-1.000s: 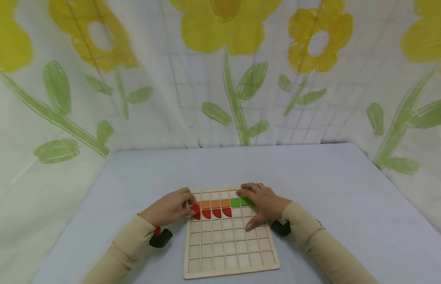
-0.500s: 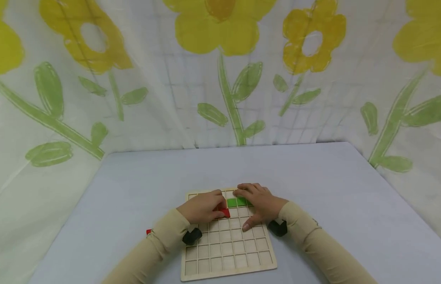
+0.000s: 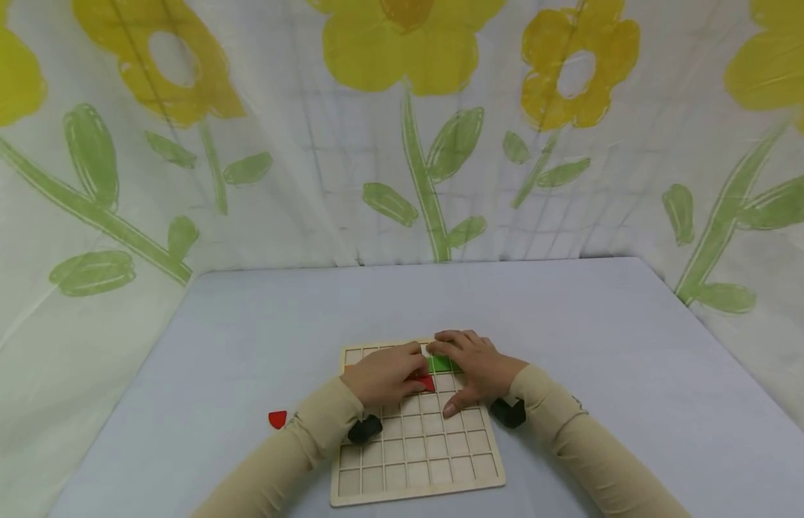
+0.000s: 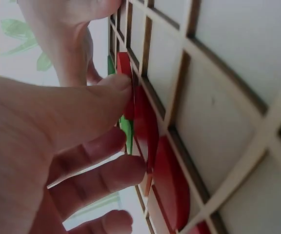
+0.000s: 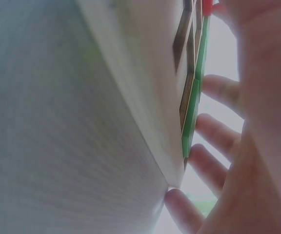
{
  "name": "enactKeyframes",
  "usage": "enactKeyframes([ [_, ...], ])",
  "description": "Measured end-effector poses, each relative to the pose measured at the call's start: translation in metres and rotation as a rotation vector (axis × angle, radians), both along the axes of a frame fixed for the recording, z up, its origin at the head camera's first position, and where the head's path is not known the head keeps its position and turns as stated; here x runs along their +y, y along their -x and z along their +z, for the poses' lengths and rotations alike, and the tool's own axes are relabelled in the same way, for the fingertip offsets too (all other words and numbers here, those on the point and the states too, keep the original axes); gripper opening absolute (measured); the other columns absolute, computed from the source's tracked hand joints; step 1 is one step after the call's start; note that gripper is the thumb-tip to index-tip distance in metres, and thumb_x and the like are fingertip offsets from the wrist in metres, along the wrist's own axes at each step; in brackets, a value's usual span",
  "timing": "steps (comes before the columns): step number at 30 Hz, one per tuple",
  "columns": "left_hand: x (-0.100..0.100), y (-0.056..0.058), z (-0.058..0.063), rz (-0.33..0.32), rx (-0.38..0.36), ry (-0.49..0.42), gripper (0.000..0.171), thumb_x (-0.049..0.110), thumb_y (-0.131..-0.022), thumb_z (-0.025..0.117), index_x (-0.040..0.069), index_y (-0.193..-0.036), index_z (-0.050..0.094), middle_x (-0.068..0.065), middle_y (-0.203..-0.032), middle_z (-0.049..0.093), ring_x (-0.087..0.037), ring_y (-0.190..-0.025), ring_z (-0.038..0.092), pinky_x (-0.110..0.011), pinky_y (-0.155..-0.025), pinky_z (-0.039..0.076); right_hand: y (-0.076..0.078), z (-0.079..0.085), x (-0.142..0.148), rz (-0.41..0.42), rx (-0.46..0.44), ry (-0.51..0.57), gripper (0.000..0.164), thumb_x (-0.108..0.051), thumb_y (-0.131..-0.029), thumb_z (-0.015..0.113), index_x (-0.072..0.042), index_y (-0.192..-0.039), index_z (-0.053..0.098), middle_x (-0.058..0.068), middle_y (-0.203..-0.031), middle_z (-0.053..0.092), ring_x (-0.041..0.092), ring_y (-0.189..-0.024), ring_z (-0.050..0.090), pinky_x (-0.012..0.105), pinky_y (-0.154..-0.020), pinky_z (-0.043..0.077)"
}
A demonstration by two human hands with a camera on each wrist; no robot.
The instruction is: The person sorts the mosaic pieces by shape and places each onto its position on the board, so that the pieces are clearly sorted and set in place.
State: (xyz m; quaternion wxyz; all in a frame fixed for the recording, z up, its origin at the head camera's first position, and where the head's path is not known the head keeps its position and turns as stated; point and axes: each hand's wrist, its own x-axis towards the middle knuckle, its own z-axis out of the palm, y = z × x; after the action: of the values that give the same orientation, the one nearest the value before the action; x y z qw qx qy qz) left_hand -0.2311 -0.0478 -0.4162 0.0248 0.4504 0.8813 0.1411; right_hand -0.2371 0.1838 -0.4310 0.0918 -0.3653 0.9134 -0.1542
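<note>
My left hand point(image 3: 384, 375) pinches a red quarter-circle tile point(image 3: 428, 383) over the upper half of a wooden grid board point(image 3: 417, 498). In the left wrist view, thumb and fingers hold that tile point(image 4: 124, 63) tilted against the grid, beside a row of flat red tiles point(image 4: 171, 183) set in cells. My right hand point(image 3: 482, 370) rests spread at the board's upper right, its fingertips along the green tiles point(image 3: 443, 362) and the board's edge. In the right wrist view the fingertips touch a green tile point(image 5: 191, 122). Most red and orange tiles are hidden under the left hand in the head view.
Another red quarter-circle tile point(image 3: 278, 419) lies loose on the white table point(image 3: 278, 316), left of the board and beside the left sleeve. Behind the table hangs a curtain point(image 3: 298, 180) with painted yellow flowers.
My left hand has moved right across the board with a red tile, from the left column to near the green tiles. The loose red tile has come into view. My right hand stays in place.
</note>
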Motion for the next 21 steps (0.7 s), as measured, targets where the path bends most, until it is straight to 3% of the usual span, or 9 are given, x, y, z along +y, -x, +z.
enactKeyframes([
  [5, 0.003, 0.001, -0.006, 0.004, 0.054, -0.006, 0.009, 0.025, -0.091, 0.067, 0.018, -0.094, 0.064, 0.005, -0.089, 0.051, -0.005, -0.069, 0.046, -0.019, -0.064, 0.041, 0.000, 0.001, 0.000, -0.007, -0.004, -0.008, 0.101, -0.070, -0.067, 0.070, -0.020, -0.147, 0.033, 0.009, -0.152, 0.027, 0.031, -0.135, 0.029, 0.057, -0.103, 0.030],
  [14, 0.007, -0.001, -0.004, 0.031, 0.060, 0.002, 0.020, 0.026, -0.091, 0.067, 0.015, -0.105, 0.059, 0.003, -0.094, 0.054, -0.005, -0.071, 0.046, -0.018, -0.064, 0.042, 0.000, 0.003, -0.001, -0.006, 0.001, -0.025, 0.102, -0.069, -0.068, 0.071, -0.018, -0.148, 0.032, 0.010, -0.152, 0.027, 0.032, -0.135, 0.030, 0.058, -0.102, 0.031],
  [21, -0.005, -0.005, 0.008, 0.005, 0.079, -0.043, 0.015, 0.020, -0.093, 0.063, 0.010, -0.105, 0.062, -0.001, -0.094, 0.056, -0.008, -0.070, 0.049, -0.021, -0.064, 0.045, 0.000, 0.001, -0.002, -0.015, -0.001, -0.018, 0.103, -0.072, -0.065, 0.070, -0.020, -0.146, 0.034, 0.009, -0.152, 0.028, 0.032, -0.135, 0.030, 0.058, -0.102, 0.031],
])
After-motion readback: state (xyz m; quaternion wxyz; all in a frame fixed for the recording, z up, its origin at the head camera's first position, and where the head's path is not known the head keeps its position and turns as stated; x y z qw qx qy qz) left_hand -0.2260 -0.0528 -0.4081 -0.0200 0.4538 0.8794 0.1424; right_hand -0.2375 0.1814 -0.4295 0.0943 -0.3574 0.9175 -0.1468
